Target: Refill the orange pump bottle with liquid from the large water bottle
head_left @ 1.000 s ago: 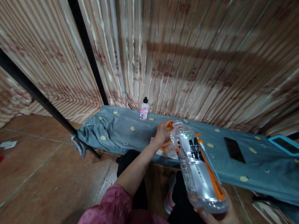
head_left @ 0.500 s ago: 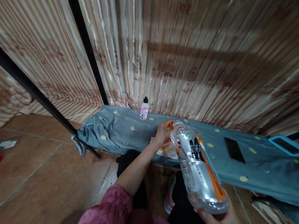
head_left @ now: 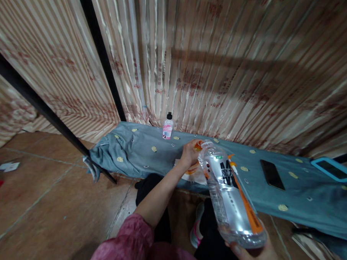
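Observation:
A large clear plastic drink bottle [head_left: 228, 193] with a silver, black and orange label slants up and to the left across the view. My right hand [head_left: 255, 257] is closed round its base, thumb on the near side. At the bottle's neck, my left hand [head_left: 190, 153] is closed on a small orange-rimmed container [head_left: 198, 145], whose exact kind I cannot make out. The rim sits right beside the bottle's mouth; whether they touch is unclear. Below the left hand, a white tissue [head_left: 196, 178] lies on the cloth, with something orange on it, partly hidden by my wrist.
A blue-grey cloth with yellow prints [head_left: 140, 151] covers the long low bench. On it stand a small pink-labelled bottle [head_left: 167, 128] with a black cap, a dark phone [head_left: 272, 174] and a blue-framed device [head_left: 332, 169]. Black poles [head_left: 100, 54] and a striped curtain [head_left: 193, 69] border it.

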{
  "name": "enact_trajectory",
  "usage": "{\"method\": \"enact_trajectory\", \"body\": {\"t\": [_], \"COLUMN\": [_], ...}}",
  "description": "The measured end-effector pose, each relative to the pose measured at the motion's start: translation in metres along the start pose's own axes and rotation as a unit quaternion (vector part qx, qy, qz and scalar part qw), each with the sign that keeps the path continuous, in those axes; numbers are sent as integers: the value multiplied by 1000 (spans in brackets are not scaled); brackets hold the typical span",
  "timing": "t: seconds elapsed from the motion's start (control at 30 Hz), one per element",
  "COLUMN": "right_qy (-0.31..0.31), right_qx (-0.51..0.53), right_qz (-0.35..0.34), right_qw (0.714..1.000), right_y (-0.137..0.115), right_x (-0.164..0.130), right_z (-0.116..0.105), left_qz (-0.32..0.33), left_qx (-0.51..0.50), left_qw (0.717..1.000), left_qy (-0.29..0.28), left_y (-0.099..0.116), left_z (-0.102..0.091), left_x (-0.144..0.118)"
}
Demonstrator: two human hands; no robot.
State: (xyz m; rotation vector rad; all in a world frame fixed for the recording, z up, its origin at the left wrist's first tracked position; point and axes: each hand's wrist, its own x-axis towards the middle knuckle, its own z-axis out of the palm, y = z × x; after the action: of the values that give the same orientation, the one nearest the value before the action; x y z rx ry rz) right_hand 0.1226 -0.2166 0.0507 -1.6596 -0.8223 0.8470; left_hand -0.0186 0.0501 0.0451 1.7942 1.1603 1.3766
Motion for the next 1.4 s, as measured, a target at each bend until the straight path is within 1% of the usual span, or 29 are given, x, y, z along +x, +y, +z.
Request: {"method": "enact_trajectory", "body": {"t": [0.13, 0.27, 0.47, 0.6, 0.7, 0.9, 1.07, 1.27, 1.4], "right_qy": [3, -8, 5, 11, 13, 9, -2, -14, -5], "right_qx": [-5, -7, 2, 7, -5, -27, -31, -36, -19], "right_qz": [5, 9, 22, 26, 20, -15, -15, -32, -28], "right_qw": [1000, 1000, 1000, 1000, 1000, 999, 999, 999, 999], "right_y": [-2, -3, -9, -5, -1, 0, 5, 16, 12], "right_x": [0, -1, -3, -2, 0, -1, 1, 5, 3], "right_z": [0, -1, 2, 2, 0, -1, -4, -9, -7], "left_qz": [-1, -2, -3, -5, -5, -5, 3, 6, 6], "left_qx": [0, 5, 18, 11, 10, 6, 6, 11, 11], "left_qw": [1000, 1000, 1000, 1000, 1000, 1000, 1000, 1000, 1000], "left_qy": [1, 3, -1, -1, 1, 2, 5, 8, 10], "left_y": [0, 1, 0, 1, 1, 0, -1, -3, -4], "left_z": [0, 1, 0, 0, 0, 1, 1, 2, 3], "left_x": [0, 0, 1, 0, 0, 0, -1, 0, 0]}}
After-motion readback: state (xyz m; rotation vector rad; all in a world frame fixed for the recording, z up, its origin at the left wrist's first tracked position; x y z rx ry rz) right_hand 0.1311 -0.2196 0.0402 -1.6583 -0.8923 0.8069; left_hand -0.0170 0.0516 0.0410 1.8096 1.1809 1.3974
